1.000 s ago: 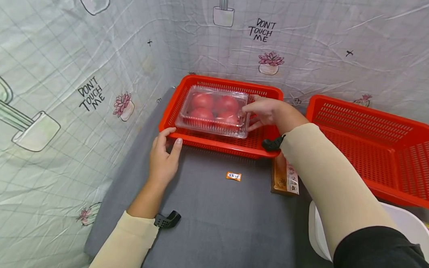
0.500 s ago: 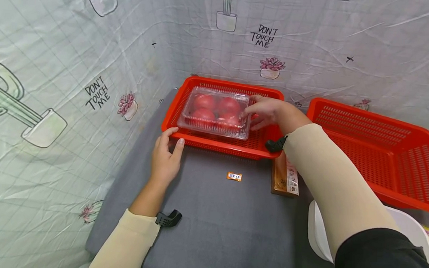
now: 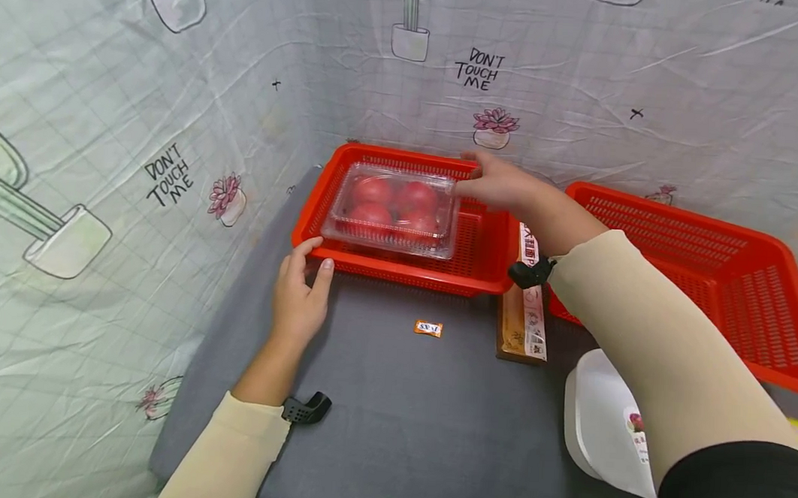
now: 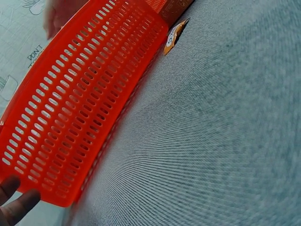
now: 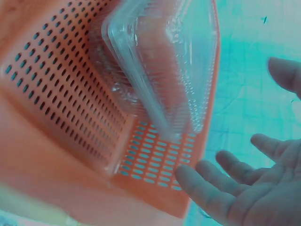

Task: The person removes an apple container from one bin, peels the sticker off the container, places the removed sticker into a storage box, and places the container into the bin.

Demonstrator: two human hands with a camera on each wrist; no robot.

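Observation:
A clear plastic clamshell box of tomatoes (image 3: 388, 235) lies toward the left inside a shallow red basket (image 3: 483, 246). My left hand (image 3: 300, 300) rests at the near left corner of this basket, its fingertips right at the rim and the thumb spread apart. In the left wrist view, fingers (image 4: 21, 207) show against the corner of the perforated wall. My right hand (image 3: 500, 183) is over the basket's back right, just beyond the box's right end. In the right wrist view, its fingers (image 5: 207, 181) are spread, with nothing between them.
A small orange-wrapped candy (image 3: 429, 328) lies on the grey table before the basket. A brown carton (image 3: 522, 327) sits partly behind the basket's right end. Another red basket (image 3: 702, 284) and a white tub (image 3: 599, 432) stand at right. Printed cloth walls (image 3: 373, 101) enclose the back and left.
My right hand has let go of the tomato box's right end and moved up and back toward the basket's far rim. The box and my left hand keep their places.

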